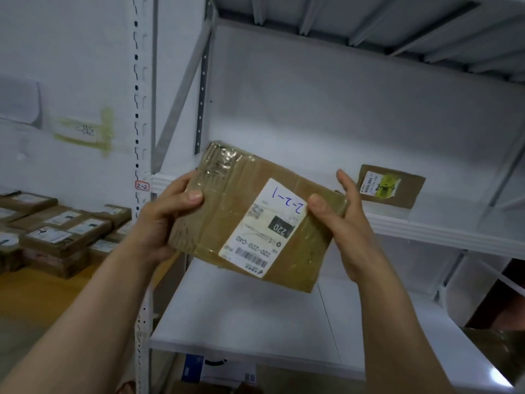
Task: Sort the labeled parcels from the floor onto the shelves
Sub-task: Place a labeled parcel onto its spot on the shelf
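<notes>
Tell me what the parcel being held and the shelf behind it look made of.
The held parcel looks like brown cardboard: matte, creased faces, wrapped in clear glossy tape that glints and wrinkles, with a white paper label. The shelf looks like white-painted metal, probably steel: a smooth folded front edge and a slotted upright.

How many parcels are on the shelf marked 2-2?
1: a small brown cardboard parcel with a yellow-marked label, back right on the white metal shelf. The larger taped cardboard parcel held in front may hide others.
</notes>
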